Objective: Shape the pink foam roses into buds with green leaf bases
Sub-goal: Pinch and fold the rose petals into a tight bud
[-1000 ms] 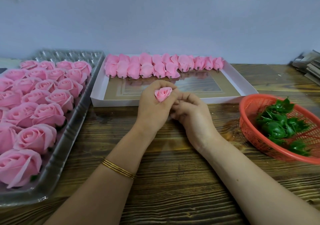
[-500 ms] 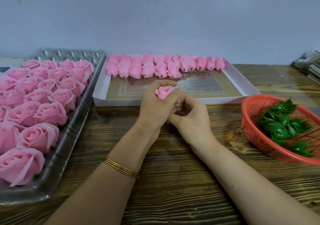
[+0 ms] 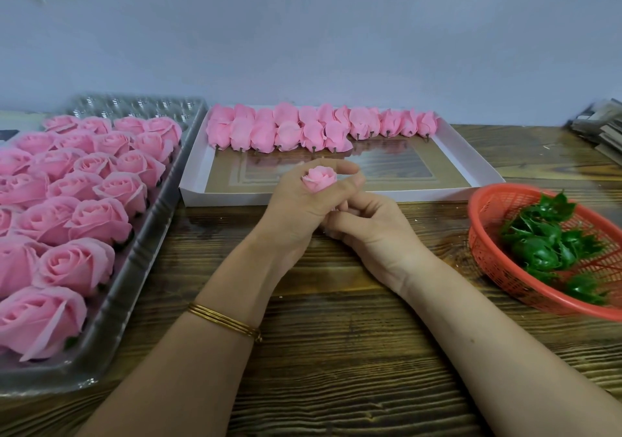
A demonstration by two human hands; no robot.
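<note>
My left hand [image 3: 296, 204] grips a pink foam rose [image 3: 319, 179] squeezed into a small bud, its fingers and thumb curled round the petals. My right hand [image 3: 367, 228] sits just below and right of it, fingers curled against the underside of the bud; what they pinch is hidden. Several open pink roses [image 3: 77, 201] fill a clear plastic tray [image 3: 134, 268] on the left. Several shaped buds [image 3: 303, 130] lie in rows at the back of a white box lid [image 3: 471, 167]. Green leaf bases [image 3: 545, 245] lie in a red basket [image 3: 488, 255] on the right.
The wooden table [image 3: 336, 369] runs to the front edge below my forearms. A grey wall stands behind. A stack of papers or cards [image 3: 602, 127] sits at the far right edge. A gold bangle is on my left wrist.
My right hand has slid down and turned under the bud. My left hand keeps hold of the rose, now gripped tighter.
</note>
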